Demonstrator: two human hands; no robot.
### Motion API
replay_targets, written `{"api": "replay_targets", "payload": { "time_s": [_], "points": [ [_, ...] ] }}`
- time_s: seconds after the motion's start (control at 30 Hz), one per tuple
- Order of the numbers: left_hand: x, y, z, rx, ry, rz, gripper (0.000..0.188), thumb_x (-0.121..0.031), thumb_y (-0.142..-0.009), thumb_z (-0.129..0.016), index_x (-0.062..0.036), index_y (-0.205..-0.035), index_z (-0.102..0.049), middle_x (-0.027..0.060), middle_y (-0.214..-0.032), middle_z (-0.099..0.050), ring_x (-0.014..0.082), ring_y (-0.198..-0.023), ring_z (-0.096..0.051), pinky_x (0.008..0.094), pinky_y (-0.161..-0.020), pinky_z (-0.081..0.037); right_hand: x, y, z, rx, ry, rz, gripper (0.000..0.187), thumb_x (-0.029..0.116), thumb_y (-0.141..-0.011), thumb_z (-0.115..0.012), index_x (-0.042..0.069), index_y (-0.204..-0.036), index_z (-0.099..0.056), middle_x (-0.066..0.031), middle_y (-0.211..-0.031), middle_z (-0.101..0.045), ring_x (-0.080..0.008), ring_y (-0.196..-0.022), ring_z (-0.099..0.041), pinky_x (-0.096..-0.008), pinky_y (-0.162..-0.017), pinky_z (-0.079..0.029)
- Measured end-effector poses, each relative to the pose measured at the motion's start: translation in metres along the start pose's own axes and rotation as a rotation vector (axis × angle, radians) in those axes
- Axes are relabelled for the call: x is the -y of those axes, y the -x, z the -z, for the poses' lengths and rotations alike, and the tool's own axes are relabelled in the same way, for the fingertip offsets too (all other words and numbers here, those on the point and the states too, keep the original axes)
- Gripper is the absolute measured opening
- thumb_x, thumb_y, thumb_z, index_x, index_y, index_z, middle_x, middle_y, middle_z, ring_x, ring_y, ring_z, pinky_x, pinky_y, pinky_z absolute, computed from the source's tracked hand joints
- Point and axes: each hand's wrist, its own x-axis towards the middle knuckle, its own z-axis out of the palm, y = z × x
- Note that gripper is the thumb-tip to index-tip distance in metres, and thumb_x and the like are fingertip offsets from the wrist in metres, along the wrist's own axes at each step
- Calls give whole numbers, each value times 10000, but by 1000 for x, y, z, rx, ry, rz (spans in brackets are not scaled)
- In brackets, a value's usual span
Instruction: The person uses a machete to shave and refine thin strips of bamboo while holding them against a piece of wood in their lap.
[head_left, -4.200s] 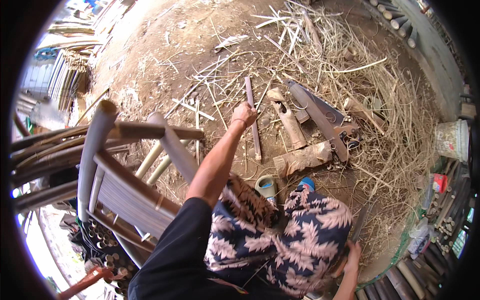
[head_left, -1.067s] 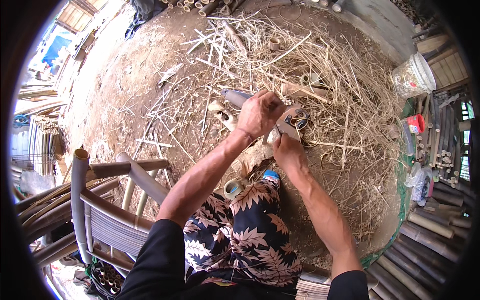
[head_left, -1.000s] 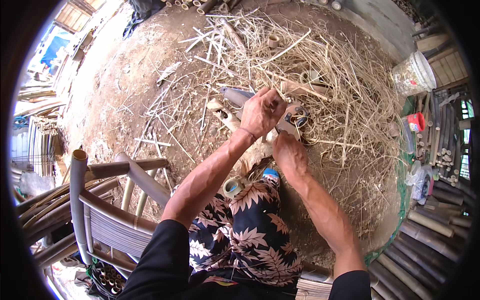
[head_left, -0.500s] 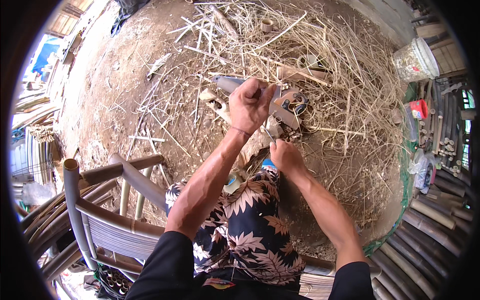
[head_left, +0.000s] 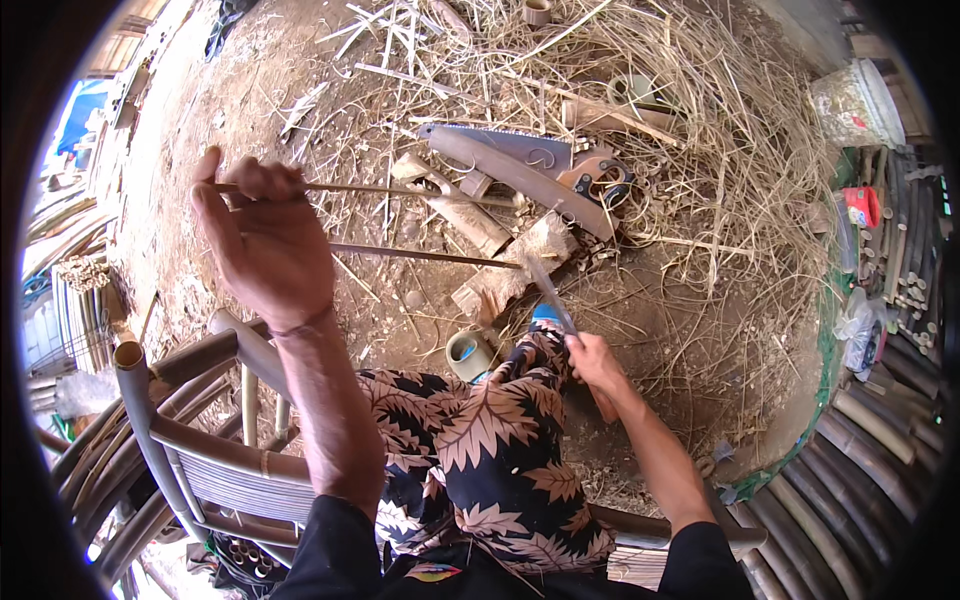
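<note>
My left hand point(head_left: 265, 235) is raised at the left, its fingers closed around a thin bamboo strip point(head_left: 370, 188) that runs out to the right. A second, darker strip point(head_left: 420, 256) extends from beside the same hand; its held end is hidden. The far tip of that strip lies over a wooden block point(head_left: 545, 245) on the ground. My right hand point(head_left: 597, 362) grips a knife point(head_left: 552, 295) by its handle. The blade points up and away, its tip by the block and close to the strip's end.
Beyond the block lie a hand saw point(head_left: 510, 145), a split bamboo piece point(head_left: 525, 185) and a cut bamboo tube point(head_left: 465, 220). A bamboo cup point(head_left: 470, 352) stands near my knee. Shavings point(head_left: 720, 180) cover the right ground. A bamboo chair point(head_left: 235, 450) stands at left.
My left hand has swung from the middle out to the left, and the strips now show. My right hand has drawn slightly down and right, with the knife's blade now in plain sight.
</note>
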Motion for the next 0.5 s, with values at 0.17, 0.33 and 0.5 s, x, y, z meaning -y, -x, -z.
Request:
{"api": "replay_targets", "payload": {
  "time_s": [0.17,0.33,0.5],
  "points": [
    [63,51,1,112,-82,77,463,-481,-1026,-328,-95,-845,-508,-11,-689,-396,115,-591,-357,300,-616,-366,13,6,18,-231,-88,-9,334,314,-995,-467,18,-900,-590,-78,-641,-580,-182,-547,-600,-353,-502,-495],
    [106,88,-5,164,-140,-31,411,-404,-1041,-320,-44,-894,-455,36,-774,-394,119,-651,-363,306,-599,-403,46,-24,19,-297,303,142,327,309,-992,-435,25,-903,-573,-193,-709,-617,-375,-684,-622,-467,-623,-465],
    [122,99,5,244,-254,-27,428,-437,-1025,-343,-52,-856,-424,30,-747,-375,121,-625,-346,308,-576,-397,42,-66,12,-268,408,149,325,301,-996,-441,17,-893,-563,-181,-738,-622,-344,-614,-603,-438,-539,-460]
  ]
}}
